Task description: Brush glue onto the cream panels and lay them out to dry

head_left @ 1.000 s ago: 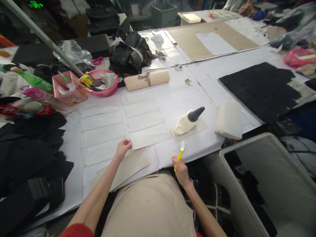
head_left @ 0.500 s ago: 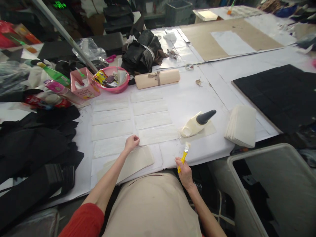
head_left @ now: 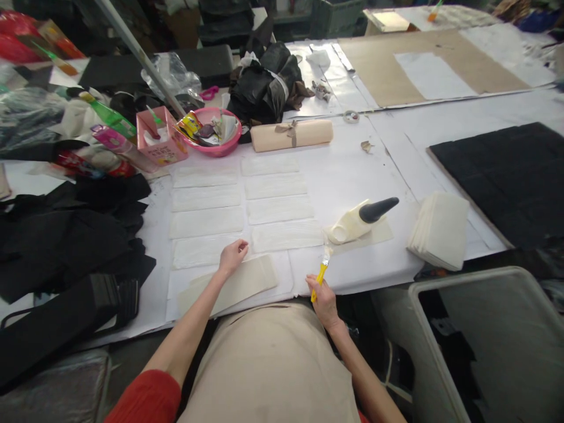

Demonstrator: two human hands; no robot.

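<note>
My right hand (head_left: 324, 301) grips the yellow handle of a small paintbrush (head_left: 322, 273), its pale bristles pointing away from me near the table's front edge. Beyond the bristles lies a cream bottle with a black nozzle (head_left: 361, 222), on its side over a pale sheet. My left hand (head_left: 233, 257) is closed, fingertips pinched together; whether anything is between them is hidden. It is over the far edge of a few overlapping beige strips (head_left: 251, 281). Past it, several whitish, translucent strips (head_left: 286, 236) lie flat in two columns on the white-covered table.
A stack of cream pads (head_left: 440, 229) stands right of the bottle, above a grey bin (head_left: 476, 282). Black fabric pieces (head_left: 74, 229) are heaped at left. A pink basin (head_left: 220, 150), a pink box (head_left: 161, 144) and a tied peach roll (head_left: 293, 135) line the back.
My view has shifted slightly, so the table's things appear farther right. My right hand and brush have moved left relative to the bottle. My left hand stays closed near the beige strips.
</note>
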